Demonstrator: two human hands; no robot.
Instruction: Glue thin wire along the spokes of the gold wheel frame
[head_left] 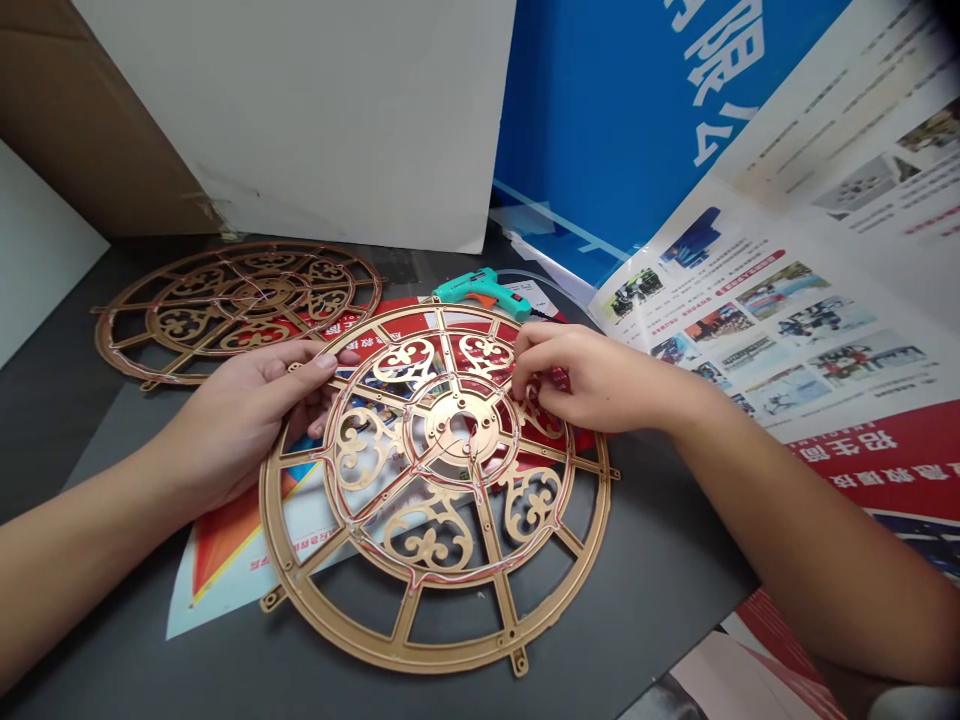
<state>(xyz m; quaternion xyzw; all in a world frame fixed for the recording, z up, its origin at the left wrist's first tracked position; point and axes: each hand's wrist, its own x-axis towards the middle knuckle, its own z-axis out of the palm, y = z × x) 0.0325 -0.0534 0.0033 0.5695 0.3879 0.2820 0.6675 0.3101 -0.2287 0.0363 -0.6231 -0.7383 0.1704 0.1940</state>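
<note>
Your L hand pinches the near wheel at its upper-L rim, thumb on top, fingers under; most of the wheel sits R of that grip and nearer you. Your R hand is curled at the wheel's upper-R side; can't tell if it's pinching anything. Count: 2 gold wheels incl. the far wheel, 6 scroll pieces in the near one, 1 glue gun. R fingertips partly hidden, far wheel's near edge partly behind your L hand, both forearms cut off.
</note>
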